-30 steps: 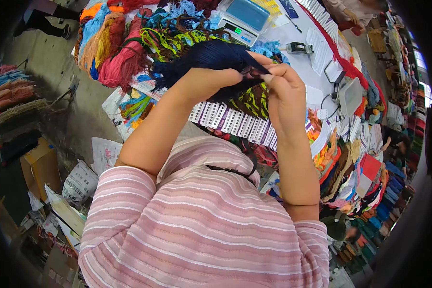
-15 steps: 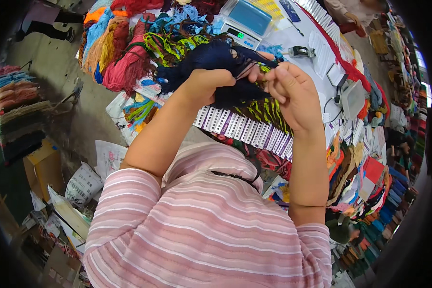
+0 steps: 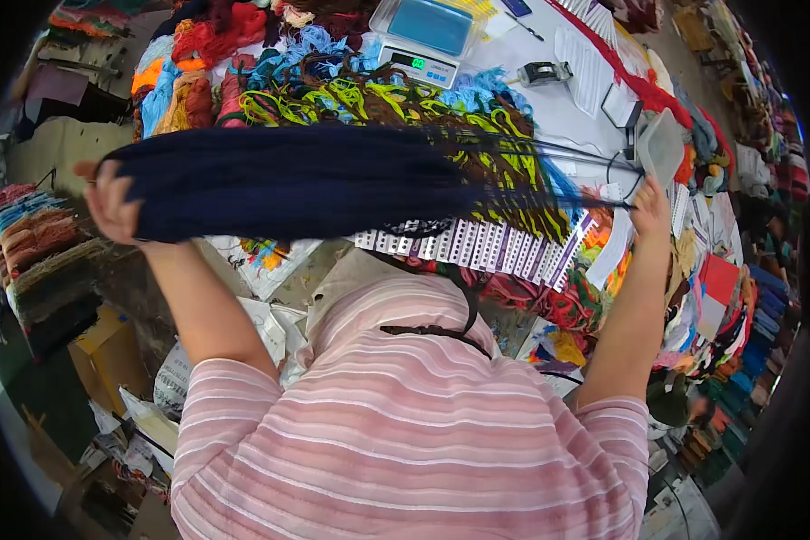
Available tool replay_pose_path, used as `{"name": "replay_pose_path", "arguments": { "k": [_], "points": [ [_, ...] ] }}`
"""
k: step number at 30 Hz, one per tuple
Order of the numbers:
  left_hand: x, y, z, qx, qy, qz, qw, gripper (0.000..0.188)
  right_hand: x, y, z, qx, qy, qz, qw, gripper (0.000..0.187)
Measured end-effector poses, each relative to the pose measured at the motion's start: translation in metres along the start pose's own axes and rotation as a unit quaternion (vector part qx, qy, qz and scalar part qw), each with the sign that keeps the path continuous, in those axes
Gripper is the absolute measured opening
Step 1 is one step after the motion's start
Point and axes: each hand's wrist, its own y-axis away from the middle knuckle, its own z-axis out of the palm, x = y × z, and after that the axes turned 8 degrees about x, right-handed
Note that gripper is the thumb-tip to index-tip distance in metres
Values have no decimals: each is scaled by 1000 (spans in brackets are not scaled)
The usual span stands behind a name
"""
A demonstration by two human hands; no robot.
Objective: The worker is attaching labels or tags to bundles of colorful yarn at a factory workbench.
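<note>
A navy skein of yarn (image 3: 288, 180) is stretched level across the table between my two hands. At its left end my left hand (image 3: 114, 207) holds the thick bundle, fingers curled at the looped end and blurred by motion. Out to the right, my right hand (image 3: 650, 209) is closed on a few thin dark strands drawn out from the skein. Beneath the skein lie brown and lime-green yarns (image 3: 513, 166), partly covered by it. Below its right half runs a row of white and purple punched cards (image 3: 486, 247).
A digital scale (image 3: 418, 61) with a blue tray stands at the back, beside a black tape dispenser (image 3: 544, 74). Red, orange and blue yarn hanks (image 3: 189, 85) heap the far left. A clear plastic container (image 3: 661, 148) sits at the right. A yarn rack (image 3: 40, 238) stands left of the table.
My hands have moved wide apart, left hand to the left and right hand to the right. The bunched navy skein is now pulled out long between them.
</note>
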Motion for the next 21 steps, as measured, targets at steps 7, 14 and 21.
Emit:
{"name": "replay_pose_path", "arguments": {
  "k": [7, 14, 21],
  "points": [
    [134, -22, 8, 116, -78, 164, 977, 30, -119, 10, -170, 271, -12, -94, 958, 30],
    [85, -42, -25, 232, -185, 182, 937, 24, -116, 90, -60, 71, 217, -110, 967, 24],
    [-21, -60, -83, 267, -39, 45, 962, 18, -117, 143, 160, -240, 243, -258, 904, 27]
  ]
}}
